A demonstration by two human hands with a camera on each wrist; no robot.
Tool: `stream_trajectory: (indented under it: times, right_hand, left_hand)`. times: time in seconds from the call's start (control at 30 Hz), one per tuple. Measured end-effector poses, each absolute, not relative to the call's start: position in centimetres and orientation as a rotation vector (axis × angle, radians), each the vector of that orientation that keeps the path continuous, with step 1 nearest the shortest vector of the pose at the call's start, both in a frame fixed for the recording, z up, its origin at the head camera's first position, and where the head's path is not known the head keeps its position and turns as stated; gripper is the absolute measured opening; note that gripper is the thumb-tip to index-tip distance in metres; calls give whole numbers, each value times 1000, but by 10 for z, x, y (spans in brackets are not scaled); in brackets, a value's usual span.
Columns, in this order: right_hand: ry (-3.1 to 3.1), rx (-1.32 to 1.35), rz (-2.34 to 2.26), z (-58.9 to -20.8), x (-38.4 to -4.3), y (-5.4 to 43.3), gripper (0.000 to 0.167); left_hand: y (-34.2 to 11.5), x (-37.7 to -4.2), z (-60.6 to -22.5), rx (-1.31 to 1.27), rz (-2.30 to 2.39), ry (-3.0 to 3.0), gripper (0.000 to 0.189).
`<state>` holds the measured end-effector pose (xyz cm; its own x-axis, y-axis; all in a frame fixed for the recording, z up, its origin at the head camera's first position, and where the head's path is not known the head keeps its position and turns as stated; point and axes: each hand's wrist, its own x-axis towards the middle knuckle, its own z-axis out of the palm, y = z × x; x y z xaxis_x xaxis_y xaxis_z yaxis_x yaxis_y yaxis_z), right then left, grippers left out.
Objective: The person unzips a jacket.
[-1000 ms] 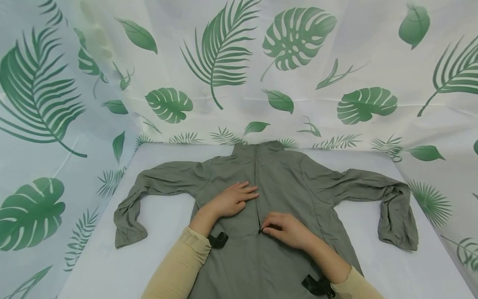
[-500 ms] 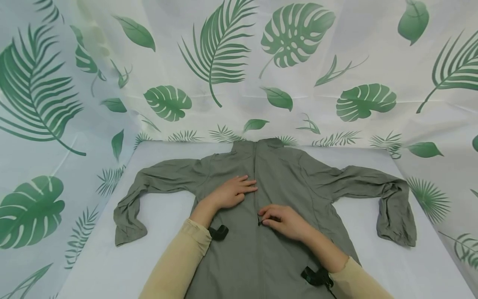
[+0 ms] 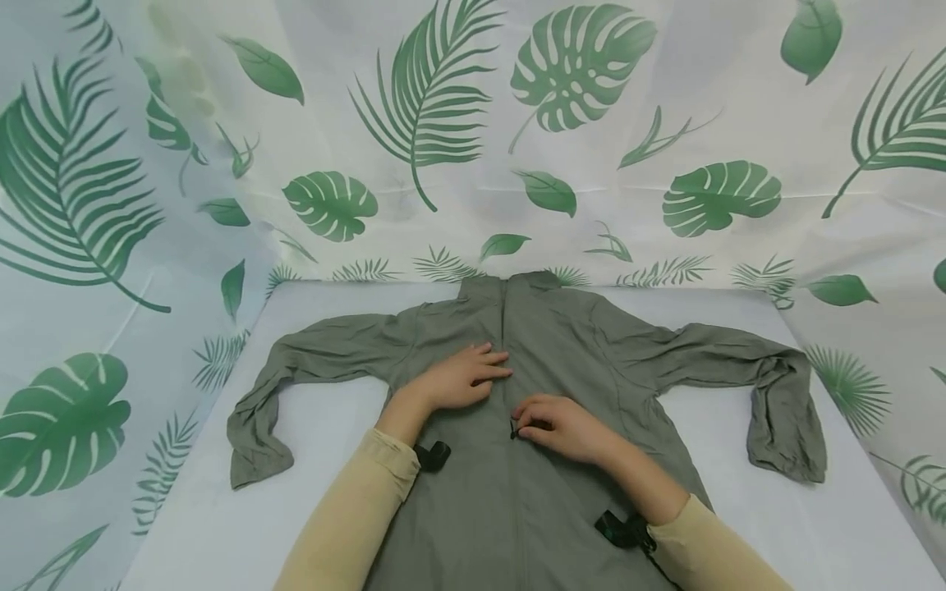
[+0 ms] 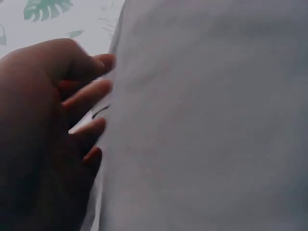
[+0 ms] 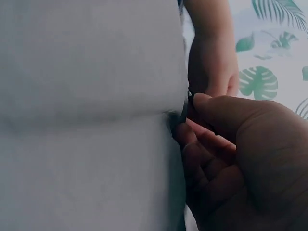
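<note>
A grey-green zip jacket [image 3: 562, 345] lies spread front up, collar at the far side and sleeves out to both sides. My left hand [image 3: 461, 377] rests flat on its chest, left of the front zipper, fingers spread and fingertips touching the zipper line. Just below and to the right, my right hand [image 3: 562, 427] pinches the small dark zipper pull [image 3: 513, 430] between thumb and fingers. The right wrist view shows the thumb [image 5: 226, 110] against the dark pull, with the left hand beyond it. In the left wrist view the fingers [image 4: 89, 98] lie along the cloth.
The jacket covers much of a white table [image 3: 199, 525]. Its left sleeve in view [image 3: 254, 427] bends toward the near side, as does the right one [image 3: 787, 419]. White curtains with green leaf prints [image 3: 458, 123] stand behind and at the sides.
My right hand has moved up along the jacket front with the zipper pull, closer to my left hand. The left hand has shifted slightly upward in view and stays on the chest.
</note>
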<state>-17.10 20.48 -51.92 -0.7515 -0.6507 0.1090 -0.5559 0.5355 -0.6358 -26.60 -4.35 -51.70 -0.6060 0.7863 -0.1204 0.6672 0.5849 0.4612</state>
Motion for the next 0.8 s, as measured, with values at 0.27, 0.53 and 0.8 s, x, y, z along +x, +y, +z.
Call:
stream_trajectory:
  times: [0.27,0.53,0.8]
  right_hand:
    - [2651,-989,-903,-511,-166,198,6]
    - [2653,-938,-959,-513,-163,198,6]
    - [2697,-881,-1059,-525,-162,198,5]
  left_hand:
    - [-53,-235,-507,1249,531,2451,43]
    - [-57,-224,-516,1304,516,2478,42]
    - [-60,-225,-530,1388,531,2520,41]
